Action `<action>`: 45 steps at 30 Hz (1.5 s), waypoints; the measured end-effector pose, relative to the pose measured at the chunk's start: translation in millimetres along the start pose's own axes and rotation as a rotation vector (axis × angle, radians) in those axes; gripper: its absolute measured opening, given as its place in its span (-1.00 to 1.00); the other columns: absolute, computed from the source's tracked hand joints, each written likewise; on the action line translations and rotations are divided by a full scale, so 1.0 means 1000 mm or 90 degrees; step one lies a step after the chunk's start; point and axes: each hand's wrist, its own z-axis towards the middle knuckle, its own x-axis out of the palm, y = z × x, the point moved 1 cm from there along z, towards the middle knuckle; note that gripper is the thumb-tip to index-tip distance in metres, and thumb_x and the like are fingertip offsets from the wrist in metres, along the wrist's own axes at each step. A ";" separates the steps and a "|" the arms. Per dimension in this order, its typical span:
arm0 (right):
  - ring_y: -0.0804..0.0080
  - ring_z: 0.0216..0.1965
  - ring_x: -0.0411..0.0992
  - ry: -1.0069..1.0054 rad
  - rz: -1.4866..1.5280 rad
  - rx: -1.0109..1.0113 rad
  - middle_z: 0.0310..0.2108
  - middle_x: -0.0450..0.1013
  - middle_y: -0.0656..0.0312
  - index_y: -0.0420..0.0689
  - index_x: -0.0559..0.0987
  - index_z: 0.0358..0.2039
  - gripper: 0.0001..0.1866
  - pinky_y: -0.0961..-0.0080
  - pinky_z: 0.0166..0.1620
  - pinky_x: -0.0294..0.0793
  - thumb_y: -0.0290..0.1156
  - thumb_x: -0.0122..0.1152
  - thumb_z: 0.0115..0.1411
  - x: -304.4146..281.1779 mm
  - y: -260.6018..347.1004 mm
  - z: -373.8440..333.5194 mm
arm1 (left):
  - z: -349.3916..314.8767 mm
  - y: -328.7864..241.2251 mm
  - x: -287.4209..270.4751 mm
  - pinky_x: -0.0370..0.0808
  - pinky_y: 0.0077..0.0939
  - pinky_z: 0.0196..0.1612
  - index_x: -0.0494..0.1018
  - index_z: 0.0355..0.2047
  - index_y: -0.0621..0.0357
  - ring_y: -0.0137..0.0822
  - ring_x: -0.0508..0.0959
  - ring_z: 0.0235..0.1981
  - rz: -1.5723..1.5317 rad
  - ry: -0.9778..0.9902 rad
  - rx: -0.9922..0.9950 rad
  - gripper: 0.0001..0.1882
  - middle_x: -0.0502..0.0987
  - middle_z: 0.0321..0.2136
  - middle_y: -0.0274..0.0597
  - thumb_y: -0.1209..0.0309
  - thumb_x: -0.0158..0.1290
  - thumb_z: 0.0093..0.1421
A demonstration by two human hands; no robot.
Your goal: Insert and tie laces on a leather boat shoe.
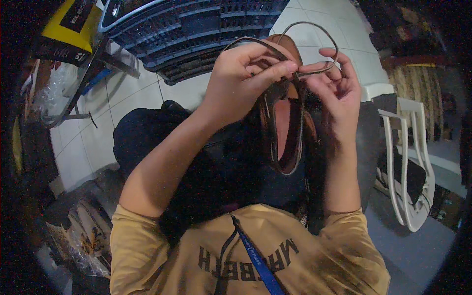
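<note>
a brown leather sandal with thin looping straps (285, 132) hung upright before the person's chest, above a dark lap. it looked light, the sole stiff, the straps limp and best gripped near their joins. the left hand (241, 78) pinched a strap between closed fingertips; the right hand (334, 88), fingers loosely curled, held the other strap loop.

The white tiled floor (142, 93) carries a dark blue plastic crate (196, 29). Left of the crate stands a metal-legged stand (73, 105), and far to its right, on grey floor, a white plastic chair (410, 162).
</note>
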 end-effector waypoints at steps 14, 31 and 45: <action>0.47 -0.15 0.56 -0.006 -0.063 -0.003 -0.18 0.56 0.13 -0.30 0.39 0.13 -0.41 0.56 -0.04 0.57 -0.76 0.39 0.09 -0.001 -0.002 -0.004 | 0.023 -0.007 -0.043 0.52 -0.63 -0.21 0.53 -0.01 0.24 -0.50 0.58 -0.28 -0.173 -0.032 -0.067 -0.68 0.59 -0.30 -0.28 0.24 0.09 0.41; 0.46 -0.19 0.59 -0.057 -0.021 0.016 -0.19 0.60 0.10 -0.30 0.43 0.06 -0.54 0.54 -0.05 0.61 -0.72 0.35 0.16 0.006 -0.001 -0.011 | -0.002 -0.013 0.003 0.59 -0.40 -0.10 0.64 -0.14 0.18 -0.27 0.68 -0.20 0.318 0.031 0.359 -0.62 0.69 -0.20 -0.19 0.49 0.43 0.00; 0.40 -0.19 0.64 -0.104 0.015 0.015 -0.31 0.64 0.11 -0.28 0.49 -0.05 -0.70 0.58 -0.07 0.57 -0.66 0.33 0.23 0.019 0.009 -0.028 | -0.012 -0.005 0.007 0.60 -0.57 -0.13 0.60 -0.24 0.24 -0.45 0.68 -0.24 0.183 -0.097 0.257 -0.61 0.69 -0.32 -0.25 0.57 0.48 -0.09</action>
